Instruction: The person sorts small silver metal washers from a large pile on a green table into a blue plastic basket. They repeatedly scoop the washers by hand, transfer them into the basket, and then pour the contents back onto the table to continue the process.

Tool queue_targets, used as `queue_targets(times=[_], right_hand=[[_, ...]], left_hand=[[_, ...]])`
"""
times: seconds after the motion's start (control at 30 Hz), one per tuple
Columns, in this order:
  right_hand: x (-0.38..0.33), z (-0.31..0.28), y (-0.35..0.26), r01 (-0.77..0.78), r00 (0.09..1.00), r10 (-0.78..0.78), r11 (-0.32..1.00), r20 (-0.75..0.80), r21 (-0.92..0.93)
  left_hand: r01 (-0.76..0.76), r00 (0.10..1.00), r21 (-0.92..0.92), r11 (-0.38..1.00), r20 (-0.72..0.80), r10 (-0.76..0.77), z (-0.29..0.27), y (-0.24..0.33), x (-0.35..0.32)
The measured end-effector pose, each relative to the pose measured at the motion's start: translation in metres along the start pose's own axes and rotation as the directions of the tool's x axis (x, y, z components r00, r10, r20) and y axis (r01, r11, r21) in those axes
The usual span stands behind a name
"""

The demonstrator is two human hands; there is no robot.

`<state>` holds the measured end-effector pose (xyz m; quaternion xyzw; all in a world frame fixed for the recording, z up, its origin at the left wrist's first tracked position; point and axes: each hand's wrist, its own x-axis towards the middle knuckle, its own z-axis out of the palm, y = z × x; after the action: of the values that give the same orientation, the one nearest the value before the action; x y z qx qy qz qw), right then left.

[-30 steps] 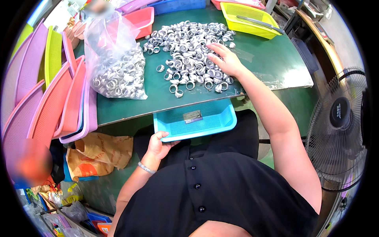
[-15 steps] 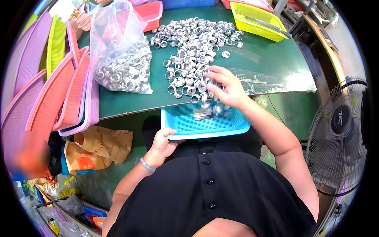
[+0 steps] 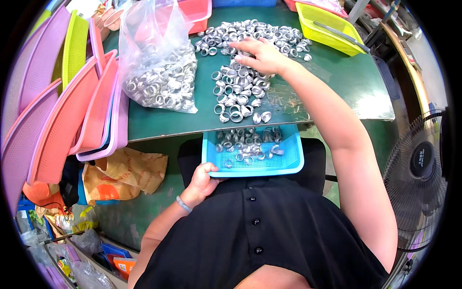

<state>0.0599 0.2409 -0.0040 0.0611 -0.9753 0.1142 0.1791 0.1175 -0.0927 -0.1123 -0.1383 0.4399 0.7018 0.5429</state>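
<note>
My left hand [image 3: 203, 179] grips the near left corner of a blue plastic basket [image 3: 255, 171], its thumb over the rim. The basket is held at my lap, its far side under the table edge. Several silver metal rings [image 3: 250, 147] lie inside it, mostly toward the far side. My right hand [image 3: 260, 57] reaches over the table with fingers stretched out and spread, on or just above a loose pile of silver rings [image 3: 240, 89]. No ring shows in its grasp; the underside of the palm is hidden.
Left of the pile stands a clear plastic bag [image 3: 161, 79] of similar rings. A yellow-green basket [image 3: 332, 36] with a grey bar across it sits at the far right. Stacked pink and purple baskets [image 3: 67, 120] crowd the left. A black fan [image 3: 418, 164] stands to my right.
Rings that were falling from the table edge now lie in the blue basket. My right hand has moved away from me, up the pile. My left hand keeps its grip.
</note>
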Motion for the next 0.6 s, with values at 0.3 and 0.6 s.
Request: queue_targets(times=[0.3,0.6], right_hand=[[-0.021,0.000,-0.024,-0.033,0.991,0.015,0.991,0.135,0.132],[-0.073,-0.007,-0.087,0.090,0.993,-0.107,0.962,0.054,0.256]], left_hand=[[-0.086,0.992,-0.049,0.995,0.086,0.090,-0.007,0.008,0.004],[-0.105,0.988,-0.078,0.991,0.104,0.112,-0.006,0.013,-0.003]])
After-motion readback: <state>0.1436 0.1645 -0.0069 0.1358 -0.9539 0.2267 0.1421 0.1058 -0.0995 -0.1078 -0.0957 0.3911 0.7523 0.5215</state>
